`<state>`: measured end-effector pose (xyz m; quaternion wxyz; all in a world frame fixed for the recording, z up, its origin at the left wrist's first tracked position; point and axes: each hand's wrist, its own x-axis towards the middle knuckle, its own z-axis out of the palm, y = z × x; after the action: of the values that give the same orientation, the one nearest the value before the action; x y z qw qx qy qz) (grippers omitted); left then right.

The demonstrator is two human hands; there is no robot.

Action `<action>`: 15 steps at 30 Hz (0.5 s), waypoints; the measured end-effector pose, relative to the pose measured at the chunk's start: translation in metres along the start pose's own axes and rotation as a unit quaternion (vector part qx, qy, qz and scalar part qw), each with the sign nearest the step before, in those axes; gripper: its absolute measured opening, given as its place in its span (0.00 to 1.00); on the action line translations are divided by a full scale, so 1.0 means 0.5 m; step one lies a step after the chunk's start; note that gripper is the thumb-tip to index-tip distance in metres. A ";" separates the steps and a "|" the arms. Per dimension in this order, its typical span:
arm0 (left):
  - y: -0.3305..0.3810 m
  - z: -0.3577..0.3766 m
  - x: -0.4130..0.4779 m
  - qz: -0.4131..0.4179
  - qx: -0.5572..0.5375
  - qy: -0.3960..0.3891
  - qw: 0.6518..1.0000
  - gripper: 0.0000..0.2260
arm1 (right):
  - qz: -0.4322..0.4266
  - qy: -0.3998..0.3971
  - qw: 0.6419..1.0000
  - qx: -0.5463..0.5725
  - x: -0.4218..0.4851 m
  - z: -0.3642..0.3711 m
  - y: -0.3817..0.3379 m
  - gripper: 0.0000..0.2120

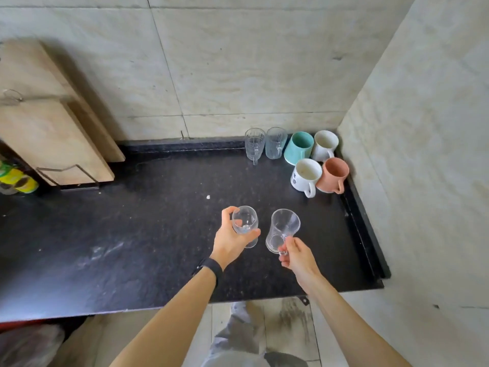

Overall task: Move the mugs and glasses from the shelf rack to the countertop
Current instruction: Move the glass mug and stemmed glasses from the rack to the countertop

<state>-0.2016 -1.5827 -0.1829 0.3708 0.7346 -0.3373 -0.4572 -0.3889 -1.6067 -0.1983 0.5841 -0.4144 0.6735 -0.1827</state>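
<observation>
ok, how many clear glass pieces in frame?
4. Two handled glasses stand by the back wall, left glass and right glass. The left hand holds a stemmed glass; the right hand holds a glass mug. None visibly hidden.

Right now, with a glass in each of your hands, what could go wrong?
The left hand grips the stemmed glass around its bowl, and the right hand holds the clear glass mug only by its handle; the two are close and could clink together. The mug might swing or slip from that small grip. Setting them down near the mugs in the corner, like the white mug, could bump those too.
</observation>
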 end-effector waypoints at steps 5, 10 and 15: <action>0.058 0.013 0.124 0.020 0.039 -0.004 0.999 0.31 | 0.035 0.002 0.999 0.011 0.121 0.019 -0.066 0.08; 0.084 0.033 0.227 0.026 0.066 0.003 0.998 0.31 | 0.038 0.007 0.999 0.028 0.213 0.029 -0.122 0.07; 0.118 0.054 0.308 0.026 0.072 0.019 0.997 0.33 | 0.019 -0.005 0.999 0.033 0.293 0.023 -0.170 0.11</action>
<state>-0.1810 -1.7470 -0.2058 0.3351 0.7591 -0.3809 -0.4080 -0.3451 -1.7672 -0.2323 0.6041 -0.3833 0.6719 -0.1916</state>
